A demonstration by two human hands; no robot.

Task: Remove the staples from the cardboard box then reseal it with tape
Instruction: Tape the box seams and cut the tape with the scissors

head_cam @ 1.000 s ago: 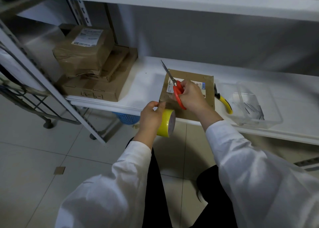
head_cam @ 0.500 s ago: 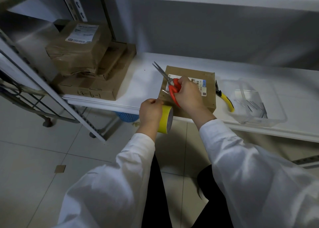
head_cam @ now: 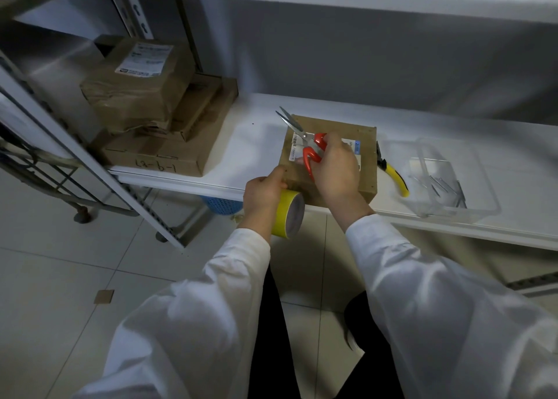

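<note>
- cardboard box [head_cam: 338,127]: lies flat on the white shelf [head_cam: 256,145], near edge at the shelf's front lip. Roughly square from above, so no clear long axis. White label on top, mostly hidden by the hand.
- right hand [head_cam: 335,166]: over the box top, fingers curled through and around the red handles of the scissors [head_cam: 302,136].
- scissors: long axis diagonal, handles near-right, tips pointing far-left past the box's far-left corner. Blades slightly apart. Whether the scissors touch the box, cannot tell.
- left hand [head_cam: 262,192]: fingers wrapped round the yellow tape roll [head_cam: 288,214], thumb up by the box's near-left corner. Thumb contact with the box, cannot tell.
- tape roll: held on edge in front of the shelf lip, just below the box's near-left corner, core facing right.
- pliers [head_cam: 392,172]: on the shelf just right of the box, apart from it. Yellow handles toward the front-right, nose pointing to the back.
- clear plastic tray [head_cam: 428,145]: right of the pliers, holding thin metal pieces [head_cam: 447,184], too small to identify.
- stack of brown parcels [head_cam: 151,112]: far left of the shelf, well apart from the box.
- blue basket [head_cam: 220,205]: under the shelf, left of the hands.
</note>
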